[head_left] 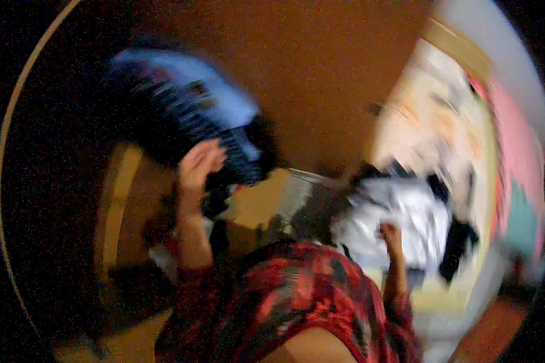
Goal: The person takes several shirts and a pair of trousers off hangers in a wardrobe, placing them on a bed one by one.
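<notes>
Strong motion blur softens everything. My left hand (201,163) is raised on the left with its fingers curled, at the edge of a dark, striped, cloth-like mass (186,113). A light blue cloth-like piece (222,97) lies along the top of that mass. Blur hides whether the fingers grip it. On the right, my right hand (390,233) is against a crumpled, shiny white bundle (408,199), fingers bent. Whether it grips or only touches the bundle cannot be made out. Black pieces (456,249) show around the bundle's edges.
What looks like a bed with a pale patterned cover (440,118) runs along the right, with pink cloth (513,127) and green cloth (522,222) at its far side. Brown floor (309,90) stretches ahead. A yellowish surface (263,199) lies between my hands. The left side is very dark.
</notes>
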Motion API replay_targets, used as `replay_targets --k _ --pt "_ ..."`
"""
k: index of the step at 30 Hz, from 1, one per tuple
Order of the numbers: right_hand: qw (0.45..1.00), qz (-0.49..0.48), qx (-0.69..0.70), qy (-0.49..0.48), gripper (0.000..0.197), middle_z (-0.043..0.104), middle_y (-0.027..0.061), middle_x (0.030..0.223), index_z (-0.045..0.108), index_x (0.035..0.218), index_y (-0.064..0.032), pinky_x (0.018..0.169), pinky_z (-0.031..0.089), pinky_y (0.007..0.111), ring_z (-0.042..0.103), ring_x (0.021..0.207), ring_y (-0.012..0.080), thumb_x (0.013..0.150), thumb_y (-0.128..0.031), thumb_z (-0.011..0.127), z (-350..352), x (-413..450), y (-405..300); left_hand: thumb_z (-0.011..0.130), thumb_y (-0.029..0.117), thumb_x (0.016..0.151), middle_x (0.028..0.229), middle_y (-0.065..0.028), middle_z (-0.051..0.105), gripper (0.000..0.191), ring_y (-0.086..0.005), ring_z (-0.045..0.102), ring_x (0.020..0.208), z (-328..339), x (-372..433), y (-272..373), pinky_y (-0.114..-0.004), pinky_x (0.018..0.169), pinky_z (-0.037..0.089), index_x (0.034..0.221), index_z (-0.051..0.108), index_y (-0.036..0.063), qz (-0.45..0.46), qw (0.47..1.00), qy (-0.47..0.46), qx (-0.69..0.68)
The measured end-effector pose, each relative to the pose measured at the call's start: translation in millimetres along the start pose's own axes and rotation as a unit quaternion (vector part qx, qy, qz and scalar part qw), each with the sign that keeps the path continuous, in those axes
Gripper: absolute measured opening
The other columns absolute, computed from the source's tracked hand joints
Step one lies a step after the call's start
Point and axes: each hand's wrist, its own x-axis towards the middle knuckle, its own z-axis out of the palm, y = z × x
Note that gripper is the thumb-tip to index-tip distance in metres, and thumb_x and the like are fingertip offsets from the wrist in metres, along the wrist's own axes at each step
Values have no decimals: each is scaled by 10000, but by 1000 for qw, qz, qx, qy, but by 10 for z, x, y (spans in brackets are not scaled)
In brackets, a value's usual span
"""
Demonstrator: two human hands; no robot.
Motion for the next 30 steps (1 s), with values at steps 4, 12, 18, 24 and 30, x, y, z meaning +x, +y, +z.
replay_targets --k 4,12,18,24,30 --pt "992 13 -21 -125 261 604 136 817 556 986 34 473 475 284 610 603 199 838 -182 559 504 -178 -186 559 158 841 945 -81 600 286 -152 577 806 -568 277 328 -251 686 473 1088 525 16 184 961 185 -97" --pt "979 -78 -162 -94 134 573 54 643 586 844 -13 448 439 263 599 547 153 755 -111 564 958 184 -1034 560 129 833 1072 -132 539 339 -173 556 882 -1891 1167 1080 -256 720 482 1133 468 0 264 883 380 -85" --pt "923 -212 -302 -108 123 603 132 686 590 752 -17 607 463 368 583 652 300 748 -129 540 1250 237 -946 651 348 743 1085 -156 560 503 -266 532 986 -2103 1770 1489 -351 847 424 1072 538 -14 109 863 476 132" --pt "936 -186 -278 -107 166 613 133 735 625 808 -31 622 459 350 590 685 298 766 -165 535 1323 234 -414 647 443 723 703 -33 555 420 -144 441 566 -2604 2199 1039 -289 519 381 902 626 63 42 929 363 59" --pt "971 -125 -184 -90 188 629 150 809 630 857 -28 683 472 353 611 725 252 774 -159 523 1219 35 -407 608 380 761 1039 -116 568 463 -229 529 929 -2759 1881 1145 -341 801 432 1075 562 42 127 944 296 -74"
